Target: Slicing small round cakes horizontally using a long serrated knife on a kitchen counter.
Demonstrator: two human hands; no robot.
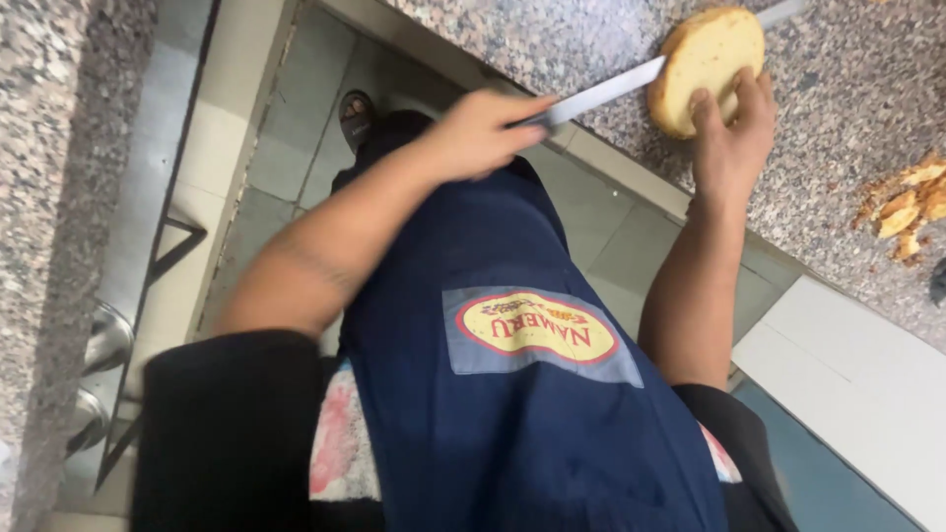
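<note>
My left hand [483,133] is shut on the handle of a long knife [611,89]. The blade passes sideways through a round bread bun [708,69], and its tip shows beyond the bun's far side. The bun lies near the edge of a speckled granite counter [847,89]. My right hand [729,138] rests on the bun from the near side, fingers spread over its top, holding it down. A dark blue apron with an oval patch [537,330] covers my front.
Torn bread pieces and crumbs [912,202] lie on the counter to the right. A second granite counter [49,197] runs along the left, with steel vessels [103,340] under it. My sandalled foot [357,113] stands on grey floor tiles. A white panel [857,384] sits below the counter.
</note>
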